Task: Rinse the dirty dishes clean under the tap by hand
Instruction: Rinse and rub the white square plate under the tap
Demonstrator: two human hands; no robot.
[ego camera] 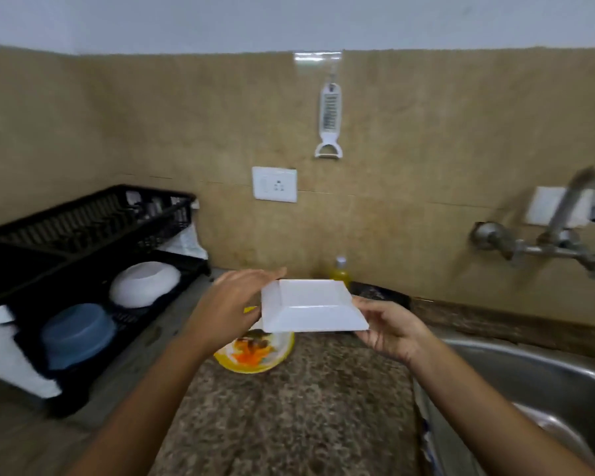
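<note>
A white square dish (311, 305) is held upside down above the granite counter, between both hands. My right hand (390, 326) grips its right edge from below. My left hand (232, 304) lies flat against its left edge, fingers stretched out. Below the dish a yellow plate (255, 353) with orange and brown food scraps rests on the counter. The steel sink (536, 383) lies at the right, and the metal tap (577, 207) sticks out of the wall above it, with no water visible.
A black dish rack (83, 242) stands at the left with a white bowl (145, 283) and a blue bowl (78, 333) upside down in it. A yellow soap bottle (340, 271) stands by the wall. A grater-peeler (329, 120) hangs above a wall socket (275, 184).
</note>
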